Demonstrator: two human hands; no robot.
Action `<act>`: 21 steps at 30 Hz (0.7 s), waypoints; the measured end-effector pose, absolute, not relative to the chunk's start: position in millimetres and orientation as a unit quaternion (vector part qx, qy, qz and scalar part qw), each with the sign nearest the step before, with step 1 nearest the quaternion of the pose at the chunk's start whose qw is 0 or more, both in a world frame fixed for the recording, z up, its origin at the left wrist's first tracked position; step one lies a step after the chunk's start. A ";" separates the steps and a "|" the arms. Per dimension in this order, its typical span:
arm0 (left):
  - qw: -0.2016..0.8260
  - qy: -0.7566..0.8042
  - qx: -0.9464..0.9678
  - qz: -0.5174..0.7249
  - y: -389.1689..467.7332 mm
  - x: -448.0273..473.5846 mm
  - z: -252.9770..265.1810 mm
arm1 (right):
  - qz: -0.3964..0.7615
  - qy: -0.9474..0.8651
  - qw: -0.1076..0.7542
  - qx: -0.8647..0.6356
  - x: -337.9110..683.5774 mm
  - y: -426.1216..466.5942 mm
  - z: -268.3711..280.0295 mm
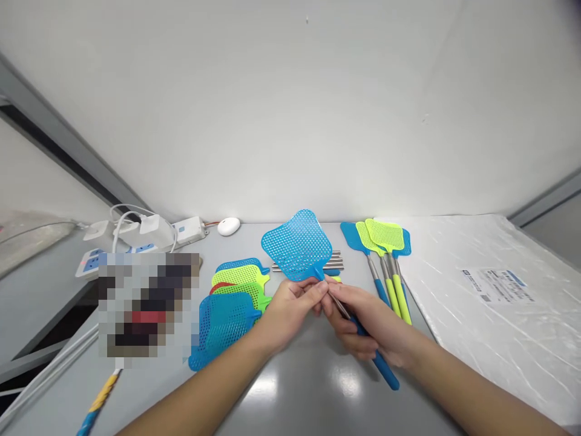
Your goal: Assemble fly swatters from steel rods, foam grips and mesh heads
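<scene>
A blue fly swatter (299, 242) with a perforated head is held up in front of me, its head pointing away. My left hand (293, 306) is closed, pinching the neck where the head meets the metal rod. Around the rod and the top of the blue grip (385, 368) my right hand (363, 318) is wrapped. Left of my hands lies a pile of loose swatter heads (227, 318) in blue, yellow-green, green and red. Behind the held swatter lie several metal rods (334, 260), partly hidden. Several whole swatters (385, 236) in blue and yellow-green lie to the right.
A power strip (93, 261) with plugged-in white chargers and cables stands at the back left, near a white oval device (229, 226). A blurred-out object (149, 306) lies at left. Clear plastic-wrapped white sheet (490, 339) with a label covers the right side.
</scene>
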State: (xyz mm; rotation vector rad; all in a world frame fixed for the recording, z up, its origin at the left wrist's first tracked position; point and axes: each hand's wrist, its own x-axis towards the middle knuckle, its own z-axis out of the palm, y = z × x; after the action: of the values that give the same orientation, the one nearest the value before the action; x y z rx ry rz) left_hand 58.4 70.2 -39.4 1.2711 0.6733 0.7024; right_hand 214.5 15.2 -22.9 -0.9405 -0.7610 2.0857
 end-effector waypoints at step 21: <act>0.610 0.328 0.650 0.313 57.3 59.0 -35.1 | 0.846 -0.282 0.375 -0.254 236.1 25.9 -28.6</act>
State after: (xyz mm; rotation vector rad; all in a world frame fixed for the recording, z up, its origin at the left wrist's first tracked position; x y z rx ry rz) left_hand 59.0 57.3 -35.1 1.5010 0.7563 0.7226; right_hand 236.1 25.9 -28.6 -0.6511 -0.7227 2.1654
